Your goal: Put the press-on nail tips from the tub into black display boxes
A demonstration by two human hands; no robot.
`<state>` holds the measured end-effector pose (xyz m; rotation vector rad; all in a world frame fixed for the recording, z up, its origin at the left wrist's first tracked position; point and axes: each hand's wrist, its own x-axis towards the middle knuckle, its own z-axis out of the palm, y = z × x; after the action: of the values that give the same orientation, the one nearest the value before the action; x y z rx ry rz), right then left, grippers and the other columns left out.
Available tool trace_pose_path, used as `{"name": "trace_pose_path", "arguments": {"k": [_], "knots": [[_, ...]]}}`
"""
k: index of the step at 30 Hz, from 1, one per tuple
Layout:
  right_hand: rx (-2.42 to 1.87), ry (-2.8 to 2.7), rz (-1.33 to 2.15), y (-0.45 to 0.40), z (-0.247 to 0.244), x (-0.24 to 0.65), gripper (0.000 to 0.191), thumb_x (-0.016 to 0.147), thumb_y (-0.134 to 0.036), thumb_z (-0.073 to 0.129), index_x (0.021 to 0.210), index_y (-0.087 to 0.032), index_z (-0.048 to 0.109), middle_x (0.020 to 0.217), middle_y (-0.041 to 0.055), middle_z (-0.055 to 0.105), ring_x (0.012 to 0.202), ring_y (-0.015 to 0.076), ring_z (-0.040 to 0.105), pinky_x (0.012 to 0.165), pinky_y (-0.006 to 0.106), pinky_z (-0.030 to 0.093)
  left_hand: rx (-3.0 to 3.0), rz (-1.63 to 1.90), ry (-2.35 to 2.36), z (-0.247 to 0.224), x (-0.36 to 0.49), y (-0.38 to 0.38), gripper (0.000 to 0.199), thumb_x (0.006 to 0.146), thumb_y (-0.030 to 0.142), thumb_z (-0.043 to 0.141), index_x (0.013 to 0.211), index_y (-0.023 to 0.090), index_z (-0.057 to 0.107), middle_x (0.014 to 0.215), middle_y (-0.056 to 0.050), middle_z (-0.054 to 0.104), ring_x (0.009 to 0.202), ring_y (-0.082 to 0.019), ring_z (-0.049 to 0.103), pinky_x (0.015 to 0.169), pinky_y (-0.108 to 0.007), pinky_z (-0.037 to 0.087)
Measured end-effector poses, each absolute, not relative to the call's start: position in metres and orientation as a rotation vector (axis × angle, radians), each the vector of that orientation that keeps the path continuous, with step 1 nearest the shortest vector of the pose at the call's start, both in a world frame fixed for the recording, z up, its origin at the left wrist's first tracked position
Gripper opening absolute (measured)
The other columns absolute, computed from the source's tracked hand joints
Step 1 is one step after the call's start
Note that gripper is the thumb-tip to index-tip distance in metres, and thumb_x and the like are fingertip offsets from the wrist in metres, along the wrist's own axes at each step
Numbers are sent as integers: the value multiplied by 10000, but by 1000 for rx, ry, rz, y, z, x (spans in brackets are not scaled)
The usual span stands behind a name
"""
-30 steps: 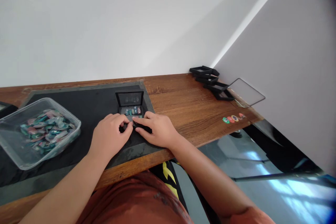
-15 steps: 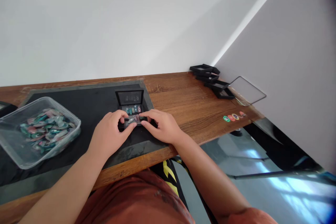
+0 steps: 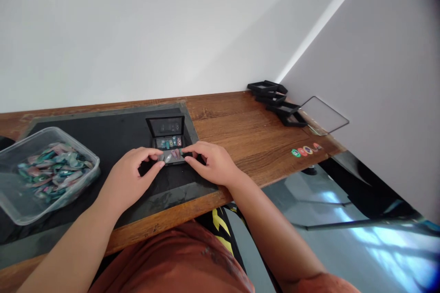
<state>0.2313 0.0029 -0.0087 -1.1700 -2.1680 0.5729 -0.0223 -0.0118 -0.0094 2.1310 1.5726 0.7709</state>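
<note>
Black hinged case point(image 3: 154, 126) stands open on the dark mat point(image 3: 120, 128) in the head view. Left hand point(image 3: 129, 176) sits at its eight o'clock, right hand point(image 3: 215, 162) at four, thumbs and forefingers slightly parted at its edges; I cannot tell whether either grips. Clear tub point(image 3: 13, 183): nine o'clock.

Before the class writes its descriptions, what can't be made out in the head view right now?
All from the head view:
Plastic container: its left end is cut off by the picture's edge.
Heaped pieces: lower ones lie hidden under upper ones.
Right hand: outer fingers mostly hidden by the hand itself.
Small pieces in the black case: markings too small.
Round discs: printing too small to read.
</note>
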Motion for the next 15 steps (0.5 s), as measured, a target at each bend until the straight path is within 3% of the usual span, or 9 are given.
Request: {"name": "trace_pose_path", "arguments": {"k": [9, 15], "knots": [[-1148, -2181, 557, 3, -9, 232, 249, 973, -287, 629, 1174, -212, 756, 874, 6, 705, 698, 105, 566, 696, 245, 409, 2062, 792, 1663, -12, -20, -7, 281, 907, 478, 649, 1055, 276, 776, 926, -17, 745, 805, -197, 654, 746, -331, 488], [-1163, -2179, 564, 3, -10, 232, 246, 973, -299, 632, 1163, -211, 761, 893, 15, 718, 701, 110, 570, 697, 250, 413, 2020, 814, 1666, -12, -22, -9, 277, 889, 456, 660, 1066, 284, 787, 949, -22, 770, 821, -207, 661, 718, -331, 490]]}}
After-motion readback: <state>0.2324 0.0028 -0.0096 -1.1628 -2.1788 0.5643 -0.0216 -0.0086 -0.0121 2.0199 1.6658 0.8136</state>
